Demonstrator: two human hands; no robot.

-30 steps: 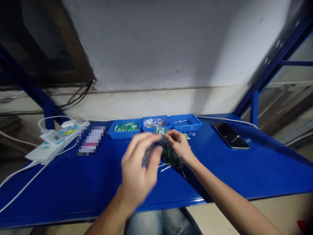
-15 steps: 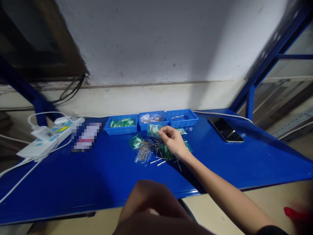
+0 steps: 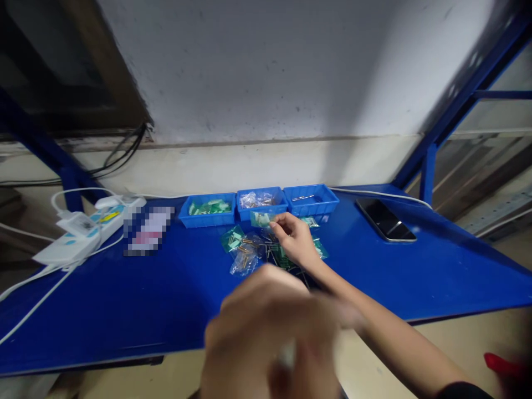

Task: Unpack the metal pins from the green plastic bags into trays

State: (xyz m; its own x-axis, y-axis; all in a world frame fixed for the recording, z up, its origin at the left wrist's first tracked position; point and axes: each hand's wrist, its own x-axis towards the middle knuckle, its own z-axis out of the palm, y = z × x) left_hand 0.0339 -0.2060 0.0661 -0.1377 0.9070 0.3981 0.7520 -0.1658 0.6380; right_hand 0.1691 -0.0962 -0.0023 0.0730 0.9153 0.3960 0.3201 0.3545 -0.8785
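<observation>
My right hand (image 3: 296, 238) pinches a small clear-green plastic bag (image 3: 260, 219) between thumb and finger, just in front of the middle blue bin (image 3: 244, 216). Beneath that hand lies a pile with more green bags (image 3: 233, 239), clear bags of brass-coloured pins (image 3: 245, 257) and loose thin metal pieces, partly covered. My left hand (image 3: 270, 316) is large and blurred, close to the camera at the bottom centre. Its fingers look bent, but motion smears them, and whether they hold anything cannot be made out.
Beside the middle bin are a left bin (image 3: 208, 220) of green bags and a right bin (image 3: 313, 208) with a few thin metal pieces. A phone (image 3: 386, 220) lies on the blue table (image 3: 158, 310) at right. A power strip (image 3: 62, 249) with white cables occupies the left.
My left hand has come up and turned in front of the camera, now hiding the near part of the pile. My right hand keeps its pinch on the green bag, nearly unmoved.
</observation>
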